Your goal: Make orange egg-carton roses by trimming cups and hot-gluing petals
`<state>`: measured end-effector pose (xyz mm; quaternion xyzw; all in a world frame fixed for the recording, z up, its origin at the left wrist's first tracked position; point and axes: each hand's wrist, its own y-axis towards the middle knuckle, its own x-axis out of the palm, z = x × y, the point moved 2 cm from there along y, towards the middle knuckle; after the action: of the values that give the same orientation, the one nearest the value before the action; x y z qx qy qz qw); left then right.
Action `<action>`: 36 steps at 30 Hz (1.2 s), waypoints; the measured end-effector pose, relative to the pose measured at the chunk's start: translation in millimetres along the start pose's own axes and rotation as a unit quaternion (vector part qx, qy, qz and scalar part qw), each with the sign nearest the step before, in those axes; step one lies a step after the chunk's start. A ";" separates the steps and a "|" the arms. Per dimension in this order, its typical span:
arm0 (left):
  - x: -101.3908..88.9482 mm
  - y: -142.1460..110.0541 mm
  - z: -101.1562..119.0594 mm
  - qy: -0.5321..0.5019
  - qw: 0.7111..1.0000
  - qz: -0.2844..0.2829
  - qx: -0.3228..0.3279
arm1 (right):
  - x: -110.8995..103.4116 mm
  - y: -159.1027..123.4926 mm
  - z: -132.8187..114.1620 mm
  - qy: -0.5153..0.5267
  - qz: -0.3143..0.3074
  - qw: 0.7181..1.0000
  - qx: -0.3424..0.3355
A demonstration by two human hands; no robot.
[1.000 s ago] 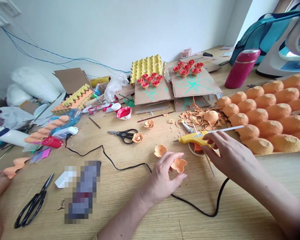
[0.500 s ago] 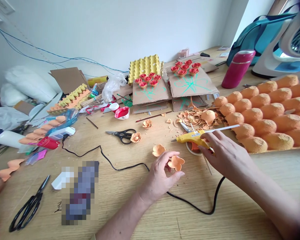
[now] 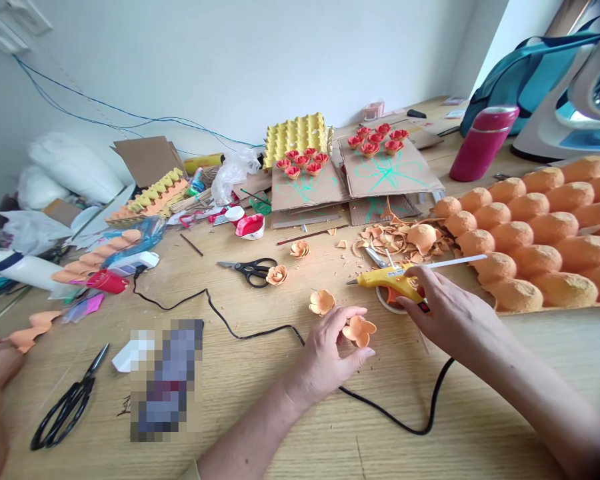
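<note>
Between the thumb and fingers of my left hand (image 3: pixel 330 357) is an orange egg-carton flower (image 3: pixel 359 331), its petals facing up. My right hand (image 3: pixel 445 313) grips a yellow hot glue gun (image 3: pixel 391 280) over a roll of tape (image 3: pixel 386 300); the nozzle points left and a white glue stick (image 3: pixel 455 262) sticks out behind. Just beyond my left hand lies a second open flower (image 3: pixel 322 301). Two fuller orange flowers, a nearer one (image 3: pixel 277 275) and a farther one (image 3: pixel 300 249), rest beside black-handled scissors (image 3: pixel 253 270).
A large orange egg tray (image 3: pixel 545 233) fills the right side, with torn carton scraps (image 3: pixel 395 237) beside it. Red flowers stand on cardboard sheets (image 3: pixel 390 170) at the back. A black cord (image 3: pixel 250 335) crosses the table. Another person's hand (image 3: pixel 0 363) holds a carton strip at left.
The whole view has shifted slightly, so things sit a little farther right. Both my hands keep their holds on the flower and the glue gun. The other person's hand shows more.
</note>
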<state>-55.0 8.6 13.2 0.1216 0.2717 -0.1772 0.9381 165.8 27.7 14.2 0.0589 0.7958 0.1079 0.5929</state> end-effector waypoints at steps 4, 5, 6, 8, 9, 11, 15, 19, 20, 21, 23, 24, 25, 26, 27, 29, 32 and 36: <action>1.4 0.3 -4.2 -0.032 0.999 0.025 -0.011 | -4.4 0.3 0.7 -0.020 0.023 0.999 -0.009; 1.5 0.1 -4.7 -0.047 0.998 0.029 -0.014 | -7.7 0.3 -0.4 -0.022 0.040 0.999 -0.014; 1.6 -0.2 -4.6 -0.062 0.997 0.030 -0.015 | -11.5 0.2 -2.2 -0.013 0.057 0.998 -0.025; 1.4 -1.2 -2.6 -0.092 0.995 0.024 -0.015 | -19.0 -1.0 -8.3 0.048 0.081 0.993 -0.067; 1.2 -1.8 -1.1 -0.106 0.994 0.017 -0.014 | -21.9 -2.1 -12.5 0.097 0.079 0.987 -0.097; 0.6 -3.1 2.1 -0.130 0.992 0.000 -0.010 | -25.1 -5.5 -22.0 0.197 0.048 0.966 -0.159; -0.3 -4.1 3.4 -0.162 0.986 -0.028 0.004 | -22.7 -12.1 -35.4 0.283 -0.021 0.937 -0.205; 2.3 -3.6 -2.7 -0.206 0.978 -0.043 -0.013 | -16.9 -13.6 -36.9 0.309 -0.057 0.928 -0.202; 3.2 -3.5 -4.2 -0.222 0.974 -0.042 -0.020 | -15.9 -13.4 -36.5 0.313 -0.059 0.926 -0.204; 3.9 -3.3 -5.4 -0.239 0.970 -0.038 -0.026 | -15.3 -13.1 -36.3 0.315 -0.060 0.924 -0.207; 4.6 -2.7 -6.8 -0.273 0.961 -0.022 -0.041 | -14.7 -12.4 -36.1 0.315 -0.061 0.923 -0.213; 4.5 -2.1 -7.1 -0.289 0.956 -0.013 -0.049 | -14.7 -12.1 -36.3 0.313 -0.061 0.923 -0.215; 4.1 -1.4 -7.2 -0.306 0.950 -0.004 -0.057 | -14.8 -11.8 -36.5 0.311 -0.061 0.923 -0.216; 3.6 -0.6 -7.0 -0.324 0.944 0.001 -0.066 | -14.9 -11.7 -36.8 0.308 -0.061 0.924 -0.218; 2.9 0.4 -6.7 -0.343 0.937 0.003 -0.074 | -15.0 -11.7 -37.1 0.305 -0.060 0.925 -0.220; 1.4 2.1 -5.9 -0.372 0.924 0.001 -0.091 | -14.8 -12.1 -37.2 0.299 -0.057 0.926 -0.224; -1.0 3.7 -4.4 -0.385 0.916 0.003 -0.114 | -13.5 -13.2 -36.9 0.289 -0.050 0.927 -0.235; -2.2 3.8 -3.2 -0.382 0.916 0.007 -0.126 | -11.5 -15.1 -36.5 0.270 -0.053 0.929 -0.248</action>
<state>-56.7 13.7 12.2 -0.0723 -0.0881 -0.1678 0.9792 134.7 6.8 31.2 -0.1631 0.8758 0.2821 0.3561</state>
